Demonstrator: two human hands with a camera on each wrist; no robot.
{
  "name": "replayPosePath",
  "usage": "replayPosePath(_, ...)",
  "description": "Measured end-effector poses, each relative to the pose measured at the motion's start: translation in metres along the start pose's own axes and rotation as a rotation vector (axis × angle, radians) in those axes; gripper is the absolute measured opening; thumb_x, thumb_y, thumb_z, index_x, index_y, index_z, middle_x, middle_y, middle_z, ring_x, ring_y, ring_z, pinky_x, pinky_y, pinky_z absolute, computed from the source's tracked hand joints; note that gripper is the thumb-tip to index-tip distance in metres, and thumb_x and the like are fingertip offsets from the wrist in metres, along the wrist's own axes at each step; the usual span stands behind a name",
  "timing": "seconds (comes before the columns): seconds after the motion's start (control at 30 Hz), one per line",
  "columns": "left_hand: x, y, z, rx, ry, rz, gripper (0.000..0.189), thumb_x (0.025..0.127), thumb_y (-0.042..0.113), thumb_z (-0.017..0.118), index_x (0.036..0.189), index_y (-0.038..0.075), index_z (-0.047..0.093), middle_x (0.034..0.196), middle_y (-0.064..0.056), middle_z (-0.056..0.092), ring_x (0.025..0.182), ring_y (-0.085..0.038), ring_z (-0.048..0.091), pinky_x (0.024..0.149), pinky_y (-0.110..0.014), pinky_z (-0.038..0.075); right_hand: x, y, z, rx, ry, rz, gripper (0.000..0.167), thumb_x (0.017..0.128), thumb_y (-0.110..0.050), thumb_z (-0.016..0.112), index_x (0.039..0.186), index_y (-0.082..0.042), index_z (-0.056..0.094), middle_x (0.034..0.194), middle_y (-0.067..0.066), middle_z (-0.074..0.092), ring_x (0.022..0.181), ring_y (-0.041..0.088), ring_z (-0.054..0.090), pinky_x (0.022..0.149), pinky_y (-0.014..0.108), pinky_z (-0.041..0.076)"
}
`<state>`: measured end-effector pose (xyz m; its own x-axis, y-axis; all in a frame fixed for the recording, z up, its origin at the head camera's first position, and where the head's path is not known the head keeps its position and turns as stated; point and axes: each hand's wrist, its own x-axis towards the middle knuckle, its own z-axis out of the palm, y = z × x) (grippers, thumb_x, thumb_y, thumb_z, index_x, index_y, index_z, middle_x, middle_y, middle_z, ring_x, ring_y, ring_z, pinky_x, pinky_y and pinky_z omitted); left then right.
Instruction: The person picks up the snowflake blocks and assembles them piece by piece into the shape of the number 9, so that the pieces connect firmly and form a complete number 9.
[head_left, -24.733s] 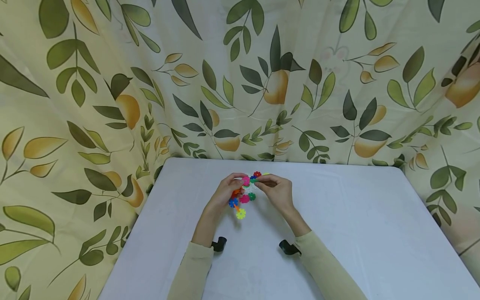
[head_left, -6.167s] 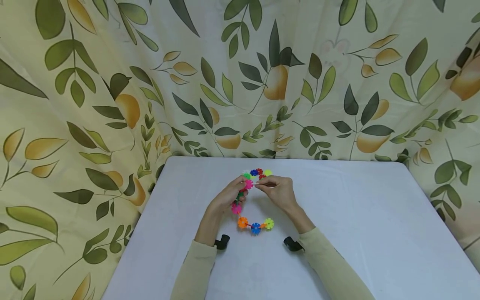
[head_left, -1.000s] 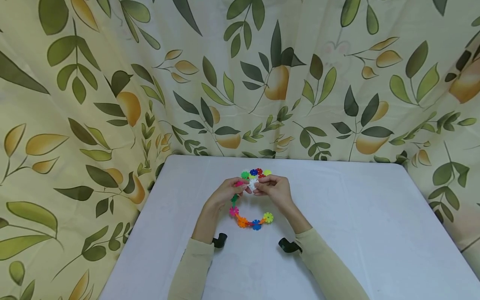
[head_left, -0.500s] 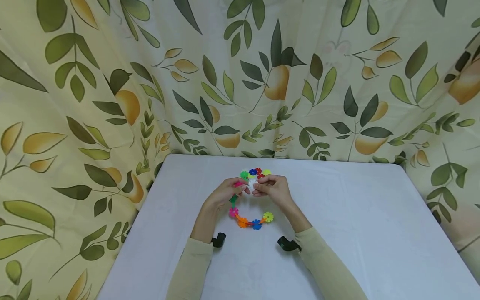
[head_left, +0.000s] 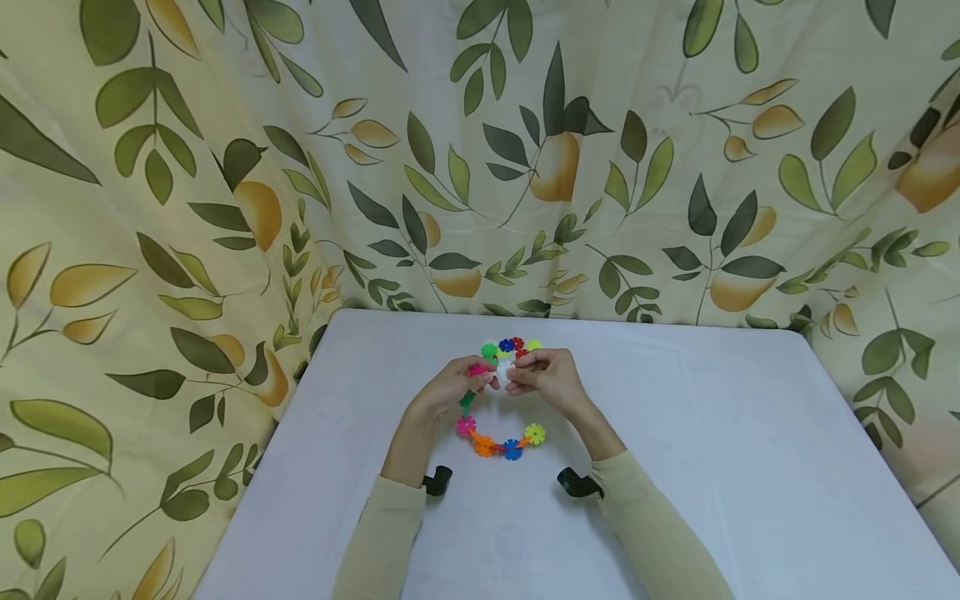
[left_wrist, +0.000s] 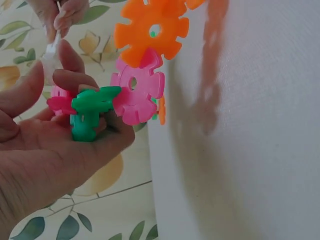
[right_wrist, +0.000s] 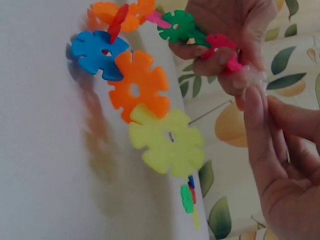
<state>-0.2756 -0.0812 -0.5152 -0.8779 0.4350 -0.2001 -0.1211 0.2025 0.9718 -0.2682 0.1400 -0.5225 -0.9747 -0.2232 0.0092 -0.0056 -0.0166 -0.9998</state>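
My left hand (head_left: 442, 387) pinches the upper end of a chain of slotted plastic snowflake pieces, at a pink piece and a white piece. My right hand (head_left: 553, 382) pinches a white snowflake piece (head_left: 503, 372) between thumb and fingers, edge-on against the left fingertips. From the left hand the chain runs down through green (left_wrist: 95, 100), pink (left_wrist: 142, 95) and orange (left_wrist: 135, 35) pieces. It curves to the right past a blue piece (right_wrist: 95, 52) and ends in a yellow piece (right_wrist: 165, 150). The fingers partly hide the white pieces.
Behind the hands lie several loose snowflake pieces, among them a green one (head_left: 489, 350), a blue one (head_left: 507, 344) and a red one (head_left: 518, 342). They are on a white-covered table (head_left: 675, 467). A leaf-print curtain (head_left: 480, 167) hangs past its far edge.
Earlier the chain was bunched by the left hand; now it hangs in a wide curve. Six seconds ago a white piece met the pink one. Over the last second the hands barely shift.
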Motion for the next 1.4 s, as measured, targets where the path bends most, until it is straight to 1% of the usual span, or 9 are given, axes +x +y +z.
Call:
replayPosePath(0.23,-0.002,0.002,-0.001,0.021,0.008,0.01,0.023,0.108,0.011,0.056,0.123,-0.003,0.064,0.101,-0.012,0.072,0.089,-0.023,0.051,0.081,-0.031,0.041,0.0,0.004,0.005,0.029,0.026,-0.002,0.017,0.092,0.006,0.076,0.104,0.015,0.068,0.092,0.023,0.075,0.073,0.03,0.078,0.071,0.042,0.063)
replayPosePath(0.37,-0.006,0.003,-0.005,0.039,0.005,0.006,0.022,0.108,0.012,0.055,0.121,-0.003,0.064,0.101,-0.013,0.072,0.093,-0.029,0.054,0.085,-0.036,0.046,0.001,0.003,0.007,0.021,0.014,0.005,0.018,0.091,0.004,0.077,0.105,0.014,0.07,0.094,0.024,0.075,0.075,0.032,0.078,0.073,0.043,0.063)
replayPosePath(0.5,-0.011,0.004,-0.012,0.056,0.015,-0.02,0.025,0.108,0.016,0.057,0.124,-0.001,0.064,0.104,-0.013,0.073,0.103,-0.04,0.059,0.097,-0.047,0.051,0.005,0.001,0.007,-0.058,-0.03,0.008,0.02,0.092,-0.003,0.079,0.107,0.01,0.074,0.096,0.022,0.077,0.08,0.032,0.078,0.076,0.045,0.062)
replayPosePath(0.63,-0.014,0.003,-0.022,0.055,0.051,-0.036,0.03,0.105,0.021,0.063,0.127,0.0,0.064,0.109,-0.014,0.073,0.112,-0.047,0.06,0.102,-0.054,0.05,0.014,-0.001,0.007,-0.154,-0.069,-0.003,0.024,0.101,-0.011,0.071,0.114,0.009,0.074,0.099,0.024,0.076,0.085,0.034,0.078,0.079,0.049,0.062)
replayPosePath(0.77,-0.015,0.004,-0.029,0.044,0.065,-0.048,0.033,0.103,0.023,0.067,0.128,0.002,0.063,0.113,-0.017,0.071,0.115,-0.051,0.059,0.103,-0.056,0.049,0.026,0.001,0.009,-0.318,-0.069,-0.008,0.024,0.103,-0.012,0.067,0.116,0.007,0.074,0.101,0.024,0.076,0.085,0.034,0.078,0.078,0.048,0.062)
replayPosePath(0.93,-0.014,0.001,-0.029,0.056,0.063,-0.055,0.033,0.103,0.025,0.067,0.126,0.002,0.063,0.114,-0.023,0.068,0.111,-0.049,0.059,0.099,-0.051,0.052,0.045,0.009,0.015,-0.672,-0.085,-0.003,0.02,0.097,-0.015,0.075,0.115,-0.006,0.078,0.105,0.012,0.077,0.08,0.025,0.074,0.073,0.036,0.062)
replayPosePath(1.07,-0.013,-0.001,-0.027,0.06,0.058,-0.055,0.031,0.104,0.024,0.064,0.125,0.002,0.064,0.117,-0.029,0.065,0.106,-0.047,0.058,0.095,-0.048,0.051,0.055,0.017,0.019,-0.909,-0.159,-0.016,0.03,0.096,-0.018,0.075,0.126,-0.013,0.075,0.112,0.009,0.072,0.092,0.023,0.066,0.081,0.038,0.059)
replayPosePath(1.23,-0.011,-0.004,-0.025,0.06,0.045,-0.044,0.029,0.106,0.022,0.059,0.123,-0.002,0.063,0.115,-0.024,0.068,0.107,-0.046,0.061,0.098,-0.052,0.052,0.059,0.025,0.021,-1.046,-0.196,0.002,0.036,0.098,-0.022,0.075,0.133,-0.019,0.072,0.115,0.01,0.062,0.102,0.024,0.06,0.085,0.042,0.056)
replayPosePath(1.4,-0.009,-0.004,-0.025,0.045,0.042,-0.049,0.028,0.107,0.019,0.058,0.124,-0.001,0.063,0.113,-0.016,0.069,0.109,-0.045,0.062,0.098,-0.052,0.052,0.061,0.029,0.021,-1.09,-0.141,-0.069,0.027,0.095,-0.022,0.079,0.121,-0.016,0.078,0.111,0.01,0.063,0.098,0.024,0.062,0.084,0.041,0.057)
